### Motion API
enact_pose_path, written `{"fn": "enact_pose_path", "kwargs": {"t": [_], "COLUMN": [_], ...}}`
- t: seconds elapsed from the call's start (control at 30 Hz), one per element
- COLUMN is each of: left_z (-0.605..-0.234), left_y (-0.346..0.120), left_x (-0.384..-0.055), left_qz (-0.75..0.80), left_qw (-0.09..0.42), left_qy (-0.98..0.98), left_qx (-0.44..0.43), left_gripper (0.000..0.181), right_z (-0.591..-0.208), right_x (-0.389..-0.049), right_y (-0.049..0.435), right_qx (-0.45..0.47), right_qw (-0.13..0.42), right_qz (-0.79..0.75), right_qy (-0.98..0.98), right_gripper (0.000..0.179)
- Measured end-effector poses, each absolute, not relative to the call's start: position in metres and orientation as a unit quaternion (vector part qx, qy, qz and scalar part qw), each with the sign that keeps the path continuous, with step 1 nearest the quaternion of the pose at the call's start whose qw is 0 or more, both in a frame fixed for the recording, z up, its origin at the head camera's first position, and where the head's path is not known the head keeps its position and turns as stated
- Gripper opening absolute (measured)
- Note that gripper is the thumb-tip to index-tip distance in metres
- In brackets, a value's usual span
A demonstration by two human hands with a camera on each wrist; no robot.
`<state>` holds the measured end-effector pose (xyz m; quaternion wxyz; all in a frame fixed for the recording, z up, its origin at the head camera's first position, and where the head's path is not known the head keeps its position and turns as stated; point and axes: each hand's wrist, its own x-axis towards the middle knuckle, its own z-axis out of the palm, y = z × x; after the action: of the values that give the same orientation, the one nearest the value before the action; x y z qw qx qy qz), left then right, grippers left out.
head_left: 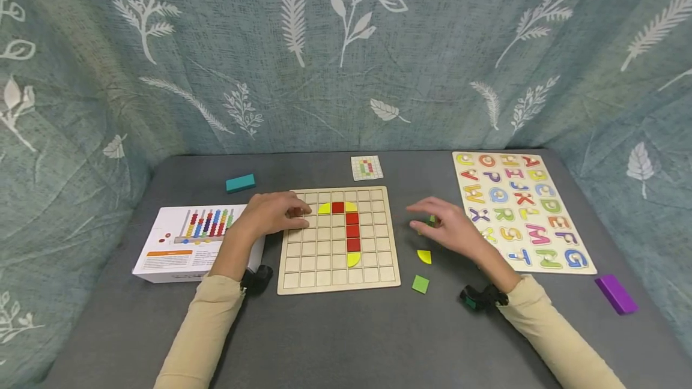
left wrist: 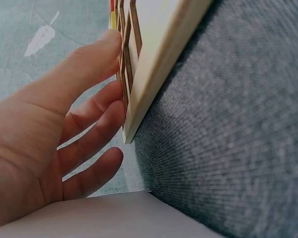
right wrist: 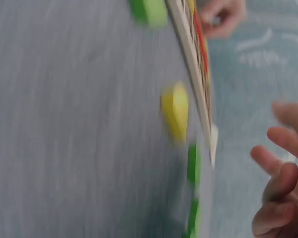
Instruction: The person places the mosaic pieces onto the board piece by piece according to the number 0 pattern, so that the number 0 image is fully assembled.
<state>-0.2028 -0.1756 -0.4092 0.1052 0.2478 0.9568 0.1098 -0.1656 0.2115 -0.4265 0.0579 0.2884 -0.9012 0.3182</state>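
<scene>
L hand is at the L edge of the grid board, nr its back L corner: thumb & fingers loosely bent w/ gaps btwn, nothing pinched. Can't tell if every fingertip touches. R hand hovers off the board's R edge, fingers apart, nothing seen in them; it's over/nr green pcs, partly hidden in the head view, blurred in the R wrist one.

Board lies flat abt mid desk. On it, nr the back edge: yellow pc, red square, another yellow; then 3 more reds run twd the front edge, w/ a yellow pc at the end.

Off the board's front R corner: loose yellow quarter, then green square.

Pattern card at desk's back edge; teal block nr back L corner; white box along L edge; alphabet board nr back R corner; purple block by R edge.
</scene>
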Motion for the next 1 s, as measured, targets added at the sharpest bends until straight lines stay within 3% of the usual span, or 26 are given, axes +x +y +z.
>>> {"fn": "enact_pose_path", "kwargs": {"t": [0.17,0.33,1.0], "left_z": [-0.409,-0.410,-0.412], "left_y": [-0.176,-0.177,-0.176], "left_x": [-0.204,-0.206,-0.204], "left_qz": [0.112,0.118,0.116], "left_qw": [0.100,0.102,0.106], "left_qy": [0.957,0.955,0.957], "left_qx": [0.247,0.254,0.244], "left_gripper": [0.034,0.035,0.034], "right_z": [-0.427,-0.431,-0.454], "right_x": [-0.174,-0.178,-0.181], "right_y": [0.237,0.254,0.283], "right_qx": [0.214,0.200,0.286], "right_qw": [0.030,0.028,0.060], "right_qz": [0.285,0.272,0.246], "right_qy": [-0.934,-0.941,-0.924], "right_gripper": [0.046,0.049,0.026]}}
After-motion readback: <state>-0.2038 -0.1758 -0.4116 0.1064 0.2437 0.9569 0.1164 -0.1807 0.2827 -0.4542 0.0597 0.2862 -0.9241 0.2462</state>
